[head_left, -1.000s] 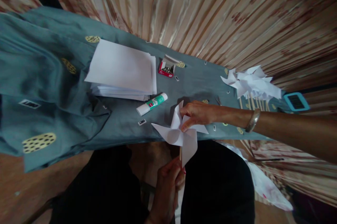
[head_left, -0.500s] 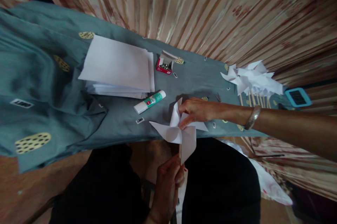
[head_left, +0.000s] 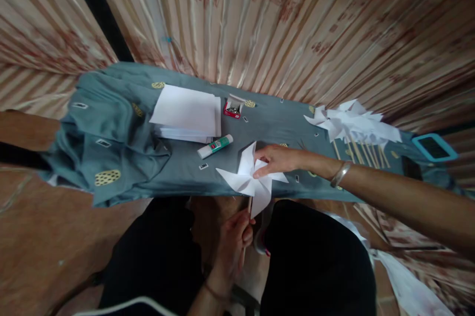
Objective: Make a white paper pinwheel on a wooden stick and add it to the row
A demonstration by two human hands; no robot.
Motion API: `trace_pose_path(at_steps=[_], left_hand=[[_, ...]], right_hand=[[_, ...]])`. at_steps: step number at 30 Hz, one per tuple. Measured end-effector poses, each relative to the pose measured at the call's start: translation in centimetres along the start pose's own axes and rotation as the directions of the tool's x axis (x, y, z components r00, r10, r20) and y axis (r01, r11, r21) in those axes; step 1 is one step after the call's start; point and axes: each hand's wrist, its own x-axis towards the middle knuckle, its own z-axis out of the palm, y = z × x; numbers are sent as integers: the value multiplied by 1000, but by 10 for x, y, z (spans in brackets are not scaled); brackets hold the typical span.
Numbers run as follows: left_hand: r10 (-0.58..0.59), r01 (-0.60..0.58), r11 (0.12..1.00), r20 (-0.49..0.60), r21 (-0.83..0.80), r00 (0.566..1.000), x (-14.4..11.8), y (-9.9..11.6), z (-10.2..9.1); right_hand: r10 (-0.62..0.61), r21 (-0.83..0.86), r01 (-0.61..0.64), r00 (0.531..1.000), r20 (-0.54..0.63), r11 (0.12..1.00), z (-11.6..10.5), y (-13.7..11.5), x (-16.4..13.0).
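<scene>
A white paper pinwheel (head_left: pixel 247 182) on a thin wooden stick stands at the table's front edge, its blades spread out. Below it, my left hand (head_left: pixel 235 234) is closed around the stick. My right hand (head_left: pixel 276 158), reaching in from the right with a bangle on the wrist, has thumb and fingers about a blade near the pinwheel's middle. The fingertips behind the paper are partly hidden. Just to the left lies a glue stick (head_left: pixel 215 146) with a green label. Beyond it is a small red and white box (head_left: pixel 232 108) of metal pins or fasteners.
A stack of white paper (head_left: pixel 185 110) lies on the grey-green cloth (head_left: pixel 129 177), which is bunched at the left. Several finished pinwheels (head_left: pixel 356 123) are piled at the right, beside a blue-framed device (head_left: pixel 435 147). A pleated curtain (head_left: pixel 260 24) hangs behind the table.
The view has shifted, showing more of the table's left end. The pinwheel's blades have turned slightly and face the camera more. Both hands remain at the pinwheel.
</scene>
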Motion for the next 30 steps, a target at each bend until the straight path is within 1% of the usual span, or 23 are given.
trace_pose_path(at_steps=[3, 6, 10, 12, 13, 14, 15, 17, 18, 19, 22, 25, 27, 28, 30], left_hand=[[26, -27, 1000, 10, 17, 1000, 0, 0, 3], [51, -51, 998, 13, 41, 999, 1, 0, 5], [63, -60, 994, -33, 88, 997, 0, 1, 8], [54, -48, 993, -55, 111, 997, -2, 3, 10], [51, -44, 992, -65, 118, 997, -3, 3, 11], [50, -41, 992, -74, 118, 996, -3, 3, 12], [51, -42, 993, -79, 112, 996, -4, 4, 13], [55, -48, 995, -76, 88, 996, -4, 4, 15], [54, -48, 996, -73, 76, 996, -4, 4, 16], [51, -47, 997, -70, 66, 996, -4, 4, 17], [58, -54, 997, -69, 60, 996, -4, 5, 21], [94, -90, 992, -48, 85, 994, -4, 9, 27], [125, -122, 987, -26, 101, 992, -6, 13, 32], [137, -135, 985, -14, 108, 990, -7, 15, 35], [163, -163, 978, 12, 130, 987, -11, 21, 42]], right_hand=[[42, -16, -42, 999, -29, 999, 1, 0, -8], [71, -14, -73, 993, -98, 997, 4, 2, -16], [95, 29, -91, 969, -229, 995, 12, 10, -27], [110, 83, -87, 938, -328, 993, 17, 14, -34], [120, 105, -85, 912, -393, 991, 20, 16, -38], [131, 123, -83, 875, -467, 989, 24, 17, -42], [144, 138, -82, 827, -543, 987, 29, 18, -46], [174, 182, -66, 711, -682, 981, 40, 21, -55], [191, 214, -45, 652, -733, 976, 47, 22, -59], [216, 252, -22, 593, -776, 968, 54, 23, -63], [295, 368, 77, 457, -839, 927, 73, 23, -71], [370, 448, 178, 350, -861, 876, 85, 19, -78], [411, 480, 221, 294, -863, 849, 91, 15, -81], [430, 493, 238, 273, -861, 837, 93, 14, -83], [461, 518, 267, 249, -852, 812, 98, 12, -85]])
